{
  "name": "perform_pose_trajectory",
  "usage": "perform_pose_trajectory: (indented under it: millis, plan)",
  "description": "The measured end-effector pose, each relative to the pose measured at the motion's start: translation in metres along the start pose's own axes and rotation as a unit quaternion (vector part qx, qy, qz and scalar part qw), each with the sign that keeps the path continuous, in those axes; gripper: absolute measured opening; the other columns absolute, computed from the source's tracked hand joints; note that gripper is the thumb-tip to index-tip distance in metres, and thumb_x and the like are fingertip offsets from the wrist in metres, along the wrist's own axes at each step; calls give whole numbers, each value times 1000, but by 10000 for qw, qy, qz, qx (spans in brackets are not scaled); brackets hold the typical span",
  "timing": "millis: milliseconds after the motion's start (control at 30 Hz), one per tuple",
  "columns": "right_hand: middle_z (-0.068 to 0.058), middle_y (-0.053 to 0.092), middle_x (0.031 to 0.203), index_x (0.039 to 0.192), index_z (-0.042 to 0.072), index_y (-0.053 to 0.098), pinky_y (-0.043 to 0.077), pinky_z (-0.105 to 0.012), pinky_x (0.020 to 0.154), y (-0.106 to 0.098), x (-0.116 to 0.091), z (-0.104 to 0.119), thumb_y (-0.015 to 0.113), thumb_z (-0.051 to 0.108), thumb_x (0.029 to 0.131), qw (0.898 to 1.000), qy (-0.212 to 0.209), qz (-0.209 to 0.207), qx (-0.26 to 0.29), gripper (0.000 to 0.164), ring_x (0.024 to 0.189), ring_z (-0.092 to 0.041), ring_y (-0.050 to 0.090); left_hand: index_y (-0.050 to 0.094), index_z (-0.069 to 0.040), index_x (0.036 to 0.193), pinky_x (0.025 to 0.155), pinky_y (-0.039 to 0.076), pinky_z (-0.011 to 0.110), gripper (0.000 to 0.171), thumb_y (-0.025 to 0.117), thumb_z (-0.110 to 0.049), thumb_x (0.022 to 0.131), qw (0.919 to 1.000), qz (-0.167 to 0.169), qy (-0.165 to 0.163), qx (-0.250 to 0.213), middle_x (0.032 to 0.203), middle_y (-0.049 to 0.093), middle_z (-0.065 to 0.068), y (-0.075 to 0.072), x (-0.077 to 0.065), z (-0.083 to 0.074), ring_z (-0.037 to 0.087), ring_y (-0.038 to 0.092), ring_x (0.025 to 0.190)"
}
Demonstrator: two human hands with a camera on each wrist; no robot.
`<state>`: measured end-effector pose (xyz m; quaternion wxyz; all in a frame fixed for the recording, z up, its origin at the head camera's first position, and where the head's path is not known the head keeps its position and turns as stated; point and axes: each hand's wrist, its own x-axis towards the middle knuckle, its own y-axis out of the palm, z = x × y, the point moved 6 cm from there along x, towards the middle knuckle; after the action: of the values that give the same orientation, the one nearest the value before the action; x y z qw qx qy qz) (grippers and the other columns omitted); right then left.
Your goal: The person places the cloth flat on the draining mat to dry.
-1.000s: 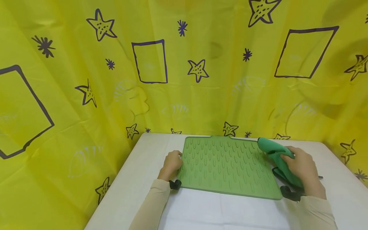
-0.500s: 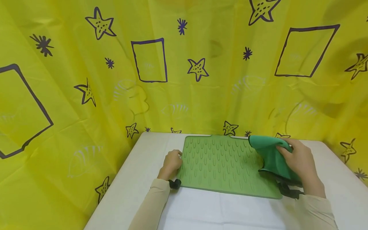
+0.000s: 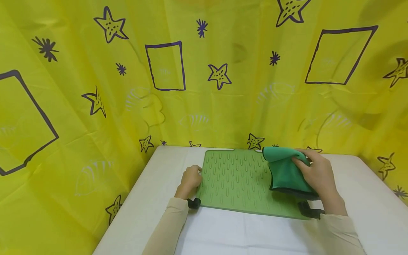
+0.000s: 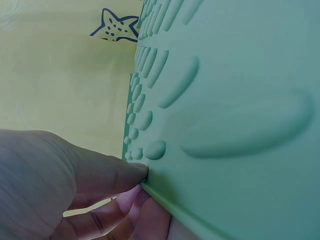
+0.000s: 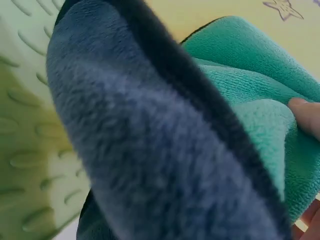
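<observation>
A light green drying mat (image 3: 236,184) with raised oblong ridges is on the white table in the head view. At its left edge, my left hand (image 3: 192,179) pinches the rim; the left wrist view shows the thumb on top of the mat (image 4: 240,125) and the fingers beneath. My right hand (image 3: 318,173) grips a folded cloth (image 3: 288,173) over the mat's right part. The cloth is green on one side, while the right wrist view shows a grey-blue side and dark edging on the cloth (image 5: 135,135). Part of the mat's right end is hidden behind the cloth.
A yellow curtain (image 3: 223,106) with drawn stars and squares hangs behind and beside the white table (image 3: 216,230). Black wrist straps (image 3: 193,203) show at both wrists.
My right hand has moved left with the cloth, from beside the mat's right edge to over its right part. The cloth hangs more spread out. My left hand has stayed at the rim.
</observation>
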<state>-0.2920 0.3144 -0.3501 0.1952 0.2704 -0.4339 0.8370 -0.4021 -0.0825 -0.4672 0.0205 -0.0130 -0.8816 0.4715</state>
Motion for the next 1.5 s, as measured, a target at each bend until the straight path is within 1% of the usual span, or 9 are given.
perform_pose_trajectory:
  millis: [167,433,667,867,1067,1167,1267,1400,1500]
  plan:
    - [-24,68,99,118,-2,72,41,-38,64,14,1,11,78,9,90,9999,-85,-113,-1,31,74,-30,54,70,0,124,76,54,40,39,60,4,87,10000,-10,32,-49,121,73,18,-1,-1,0,25,61,81]
    - [-23,68,97,117,0,73,38,-35,61,28,2,26,79,10,89,9995,-28,-328,23,30,70,-27,51,70,0,124,80,57,41,37,59,2,89,10000,34,27,-83,120,73,18,0,0,1,24,62,82]
    - [-21,69,96,115,3,75,39,-35,61,38,2,34,79,10,89,9985,60,-526,166,28,70,-26,54,69,-1,126,83,57,42,37,59,1,90,9999,64,-26,-86,125,72,17,0,3,0,25,64,87]
    - [-21,70,98,117,3,74,40,-36,63,50,1,39,77,12,91,9968,253,-707,265,27,71,-28,57,69,-1,126,77,55,37,37,58,1,91,9999,96,-40,-95,124,72,17,3,4,1,23,61,81]
    - [-23,71,101,121,1,73,46,-44,67,61,-2,43,74,13,94,9943,389,-895,424,29,74,-36,65,69,-1,126,76,54,36,37,58,1,91,9999,65,-40,-78,123,72,17,4,4,2,22,60,80]
    - [-23,71,104,123,2,72,51,-51,71,69,-3,42,73,13,95,9941,465,-853,488,30,78,-39,69,69,-1,126,76,55,38,36,58,1,91,10000,50,-51,-69,123,72,17,3,3,2,23,60,80]
    - [-22,72,108,123,3,72,54,-52,74,77,-4,41,72,14,95,9953,519,-673,468,30,81,-38,72,69,-2,126,78,55,39,36,59,0,92,9999,46,-77,-63,124,72,17,3,3,2,24,61,81]
    - [-21,73,110,121,3,72,53,-44,72,90,-6,39,72,13,95,9967,563,-281,521,28,81,-36,72,70,-2,126,80,56,40,36,59,0,92,9999,24,-84,-97,123,72,17,3,3,3,24,61,82]
    - [-22,73,112,121,2,72,51,-36,68,100,-8,36,72,12,95,9962,631,45,605,28,80,-34,72,69,-3,126,77,54,38,36,59,0,92,9999,29,-113,-120,123,72,17,3,3,4,24,61,81]
